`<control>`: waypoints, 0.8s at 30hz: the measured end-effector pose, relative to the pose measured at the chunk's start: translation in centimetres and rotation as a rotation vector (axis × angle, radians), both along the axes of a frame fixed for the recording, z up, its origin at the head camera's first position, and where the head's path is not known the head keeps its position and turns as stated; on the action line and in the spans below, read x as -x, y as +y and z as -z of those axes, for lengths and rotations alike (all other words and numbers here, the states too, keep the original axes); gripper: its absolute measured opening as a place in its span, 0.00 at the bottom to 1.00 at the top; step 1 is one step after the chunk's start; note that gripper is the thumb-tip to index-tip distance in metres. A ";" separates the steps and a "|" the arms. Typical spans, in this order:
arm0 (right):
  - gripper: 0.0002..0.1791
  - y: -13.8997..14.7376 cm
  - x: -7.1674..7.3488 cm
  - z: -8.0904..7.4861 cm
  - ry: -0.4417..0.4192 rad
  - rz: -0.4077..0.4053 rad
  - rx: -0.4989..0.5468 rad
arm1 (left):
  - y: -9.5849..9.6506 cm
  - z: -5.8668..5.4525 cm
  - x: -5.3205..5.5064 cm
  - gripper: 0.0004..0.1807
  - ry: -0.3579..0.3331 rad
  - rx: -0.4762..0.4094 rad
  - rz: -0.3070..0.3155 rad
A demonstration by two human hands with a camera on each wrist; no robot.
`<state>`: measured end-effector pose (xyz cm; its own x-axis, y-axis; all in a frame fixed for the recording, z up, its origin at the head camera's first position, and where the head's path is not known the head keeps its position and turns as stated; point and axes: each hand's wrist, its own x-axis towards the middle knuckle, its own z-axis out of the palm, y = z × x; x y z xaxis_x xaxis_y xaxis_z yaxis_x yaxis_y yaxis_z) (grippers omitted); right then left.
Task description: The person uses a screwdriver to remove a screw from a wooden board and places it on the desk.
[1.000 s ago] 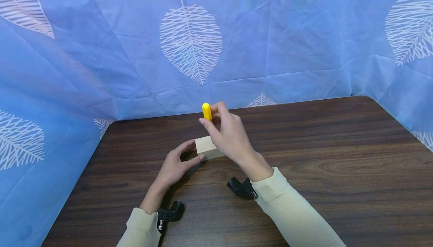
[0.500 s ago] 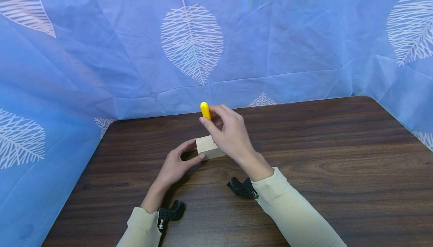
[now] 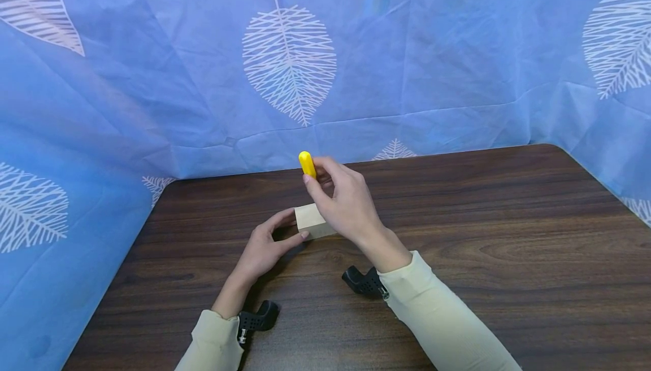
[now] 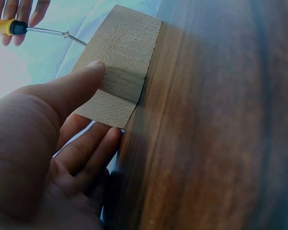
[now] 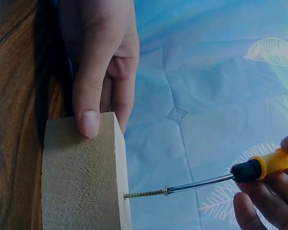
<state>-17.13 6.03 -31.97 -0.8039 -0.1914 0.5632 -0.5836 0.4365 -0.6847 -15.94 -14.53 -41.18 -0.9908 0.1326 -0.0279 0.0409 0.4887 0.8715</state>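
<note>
A pale wooden block [image 3: 309, 217] lies on the table, its left end held between the thumb and fingers of my left hand [image 3: 260, 251]. Above it, my right hand [image 3: 351, 200] pinches the yellow handle of a screwdriver [image 3: 307, 164] between thumb and fingers. The right wrist view shows the driver's metal shaft meeting the head of a threaded screw [image 5: 146, 194]. That screw stands out of the block's top face with much of its thread exposed. In the head view my right hand hides the screw and the block's right end.
The dark wood-grain table [image 3: 483, 235] stretches around both hands. A blue cloth [image 3: 203, 77] with white leaf prints hangs behind and to the sides. Black wrist-worn devices [image 3: 362, 282] jut from under both cream sleeves [image 3: 437, 309].
The screwdriver's handle has tipped slightly left at its top, and my right fingers have shifted around it. My left hand and the block have stayed in place.
</note>
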 end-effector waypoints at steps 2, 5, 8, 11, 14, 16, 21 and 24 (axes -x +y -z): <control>0.14 0.0 0.0 0.0 -0.011 0.005 0.002 | 0.0 0.0 0.0 0.36 0.000 0.003 -0.002; 0.14 0.0 0.0 0.1 -0.019 0.015 0.003 | 0.0 0.0 0.0 0.36 0.000 0.002 -0.001; 0.13 0.0 0.0 0.1 -0.010 0.019 0.006 | 0.0 0.0 0.0 0.36 -0.001 0.000 0.000; 0.13 -0.1 0.0 0.2 -0.005 0.020 0.018 | 0.0 0.0 0.0 0.35 0.000 -0.003 0.004; 0.14 -0.1 0.0 0.2 -0.008 0.025 0.026 | 0.0 0.0 0.0 0.35 -0.004 -0.004 0.004; 0.15 0.0 0.0 0.2 -0.007 0.026 0.028 | 0.0 0.0 -0.1 0.35 -0.004 -0.004 0.005; 0.15 0.0 0.1 0.2 0.000 0.021 0.030 | -0.1 0.0 -0.1 0.35 -0.003 -0.002 0.010; 0.13 0.0 0.0 0.2 -0.004 0.021 0.025 | -0.1 0.0 -0.1 0.35 -0.004 -0.007 0.011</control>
